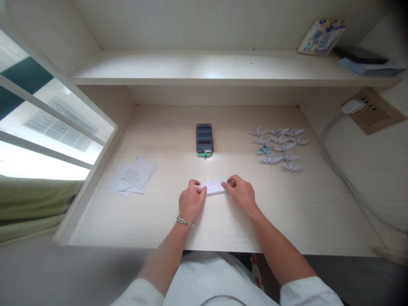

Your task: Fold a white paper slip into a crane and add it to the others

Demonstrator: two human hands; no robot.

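A small white folded paper strip [213, 186] lies on the pale wooden desk [159, 225] in front of me. My left hand [190, 201], with a chain bracelet at the wrist, pinches the strip's left end with curled fingers. My right hand [240, 193] pinches the right end, fingers pressed together on the paper. Both hands rest on the desk surface.
A phone [204, 139] stands on a green holder beyond the strip. Several folded paper cranes [280, 148] sit at the right. Loose paper sheets [134, 180] lie at the left. A cable [344, 178] runs from a wall socket. A box [321, 36] stands on the upper shelf.
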